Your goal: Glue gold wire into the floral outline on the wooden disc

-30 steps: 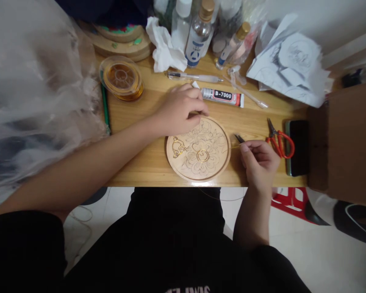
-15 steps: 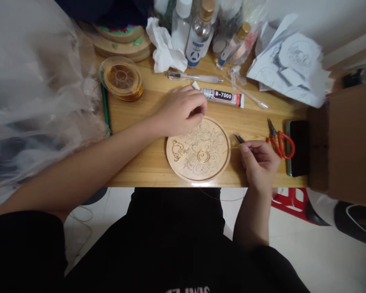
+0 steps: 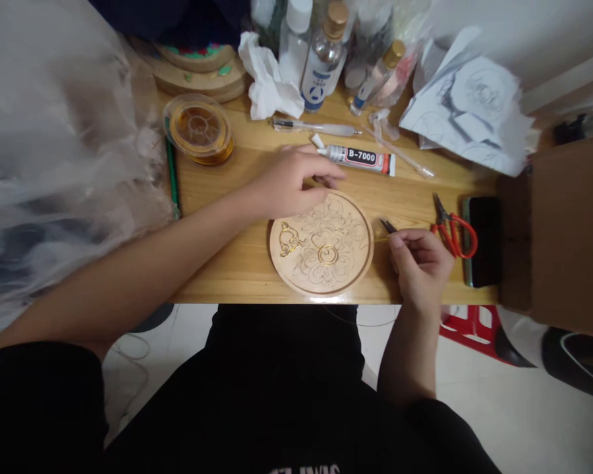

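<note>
A round wooden plate (image 3: 306,273) lies near the table's front edge, its floor drawn with flowers. Bent gold wire forms a small outline (image 3: 290,240) at its left and a spiral (image 3: 328,254) on one flower. My left hand (image 3: 299,181) rests over the plate's upper left rim, fingers loosely stretched, apart from the thumb, and nothing shows in them. To the right of the plate, my right hand (image 3: 420,263) pinches a thin gold wire (image 3: 381,239) between thumb and forefinger. A dark-tipped tool (image 3: 387,225) sticks out beside those fingertips; the rest of it is hidden.
A B-7000 glue tube (image 3: 360,157) and a pen (image 3: 316,126) lie beyond the plate. At the left is a gold wire spool (image 3: 199,128). Red-handled scissors (image 3: 454,230) and a phone (image 3: 482,241) lie right, beside a cardboard box (image 3: 568,230). Bottles (image 3: 319,72) stand behind.
The fingers of my left hand have straightened from a curl and slid slightly down off the glue tube's nozzle. My right hand stays almost still with the wire.
</note>
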Demonstrator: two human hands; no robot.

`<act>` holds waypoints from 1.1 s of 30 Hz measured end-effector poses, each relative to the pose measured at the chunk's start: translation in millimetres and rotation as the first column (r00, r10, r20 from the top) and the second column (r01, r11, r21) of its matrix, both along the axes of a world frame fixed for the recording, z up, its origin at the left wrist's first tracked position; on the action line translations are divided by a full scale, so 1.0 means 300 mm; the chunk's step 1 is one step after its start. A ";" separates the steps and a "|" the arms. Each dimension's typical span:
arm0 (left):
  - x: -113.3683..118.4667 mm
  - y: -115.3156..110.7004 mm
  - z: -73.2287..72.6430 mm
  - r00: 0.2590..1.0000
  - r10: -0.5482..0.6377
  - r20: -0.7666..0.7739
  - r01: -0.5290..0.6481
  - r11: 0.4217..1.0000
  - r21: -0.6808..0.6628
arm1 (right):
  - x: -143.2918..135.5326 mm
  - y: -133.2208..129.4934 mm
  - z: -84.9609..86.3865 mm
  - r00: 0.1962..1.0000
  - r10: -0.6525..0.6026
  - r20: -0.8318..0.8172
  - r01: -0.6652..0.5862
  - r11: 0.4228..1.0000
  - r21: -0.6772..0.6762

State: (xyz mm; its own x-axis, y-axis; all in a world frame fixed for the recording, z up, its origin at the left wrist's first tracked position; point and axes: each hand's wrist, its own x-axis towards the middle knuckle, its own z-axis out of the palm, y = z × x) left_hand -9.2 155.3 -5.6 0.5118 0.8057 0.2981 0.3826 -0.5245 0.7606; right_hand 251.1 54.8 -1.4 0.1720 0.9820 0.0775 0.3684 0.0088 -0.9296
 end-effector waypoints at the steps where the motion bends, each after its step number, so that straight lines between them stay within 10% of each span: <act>1: -0.002 -0.001 0.000 1.000 -0.003 0.028 0.004 1.000 -0.019 | 0.000 0.000 0.000 1.000 0.000 0.001 0.000 1.000 0.000; 33: -0.005 0.002 -0.012 0.999 0.008 0.043 -0.011 0.998 0.054 | 0.002 -0.004 -0.003 1.000 -0.008 0.022 0.008 1.000 -0.019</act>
State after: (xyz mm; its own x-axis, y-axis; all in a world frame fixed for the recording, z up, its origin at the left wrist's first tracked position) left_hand -10.7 156.0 -9.1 0.4901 0.7924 0.3631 0.3555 -0.5620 0.7468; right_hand 251.7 53.5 -2.3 0.1783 0.9820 0.0626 0.3889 -0.0119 -0.9212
